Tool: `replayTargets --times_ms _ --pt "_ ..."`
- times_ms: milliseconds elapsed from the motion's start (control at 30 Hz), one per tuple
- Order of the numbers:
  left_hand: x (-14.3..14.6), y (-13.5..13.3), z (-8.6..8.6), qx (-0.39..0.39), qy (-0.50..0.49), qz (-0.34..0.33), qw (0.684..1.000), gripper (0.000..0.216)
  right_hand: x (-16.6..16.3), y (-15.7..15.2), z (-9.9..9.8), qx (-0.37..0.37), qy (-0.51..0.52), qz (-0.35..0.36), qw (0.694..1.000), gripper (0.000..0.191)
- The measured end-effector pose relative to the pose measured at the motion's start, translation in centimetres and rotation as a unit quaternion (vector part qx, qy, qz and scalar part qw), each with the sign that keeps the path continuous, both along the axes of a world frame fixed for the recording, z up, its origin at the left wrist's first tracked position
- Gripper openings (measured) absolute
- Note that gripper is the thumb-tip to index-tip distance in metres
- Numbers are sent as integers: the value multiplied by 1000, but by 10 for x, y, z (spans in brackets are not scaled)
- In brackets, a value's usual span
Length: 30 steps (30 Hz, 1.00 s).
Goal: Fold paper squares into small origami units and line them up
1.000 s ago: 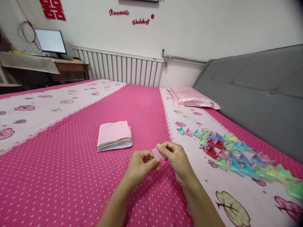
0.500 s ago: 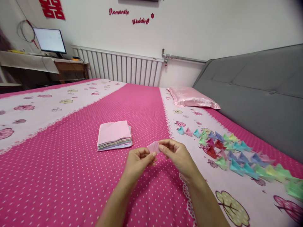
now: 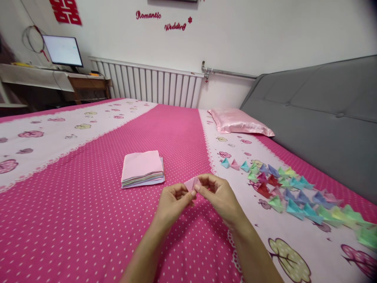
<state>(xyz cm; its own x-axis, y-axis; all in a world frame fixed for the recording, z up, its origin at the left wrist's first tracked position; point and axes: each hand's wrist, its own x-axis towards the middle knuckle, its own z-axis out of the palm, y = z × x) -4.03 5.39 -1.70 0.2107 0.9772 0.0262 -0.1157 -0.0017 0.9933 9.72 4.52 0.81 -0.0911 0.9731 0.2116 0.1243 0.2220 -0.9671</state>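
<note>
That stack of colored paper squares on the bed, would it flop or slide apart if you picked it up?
The paper stack would probably feel light, since it is only thin sheets. Its layers look loose, edges slightly fanned at the front, so sheets could slip apart if grabbed from one side. It sits on the soft bedspread, so a push might skew the top sheets rather than move it whole.

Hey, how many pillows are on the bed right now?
1. A pink satin pillow lies at the far right of the bed, against the grey headboard. None other shows, though the bed runs out of frame.
</note>
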Motion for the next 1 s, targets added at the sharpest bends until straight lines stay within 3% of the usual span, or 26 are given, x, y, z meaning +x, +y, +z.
replayTargets --times_ms 200,433,733,1000 --pt "-1 1 -4 15 13 63 998 52 0 1 -1 24 -69 -37 997 17" --pt "-4 0 -7 52 80 92 991 41 -4 -1 1 57 -146 -51 986 18" --pt "-2 -1 -2 54 39 85 994 26 -5 -2 1 86 -174 -38 980 12" --pt "-1 -1 -1 33 -11 77 996 27 -5 -2 1 92 -167 -24 981 11"
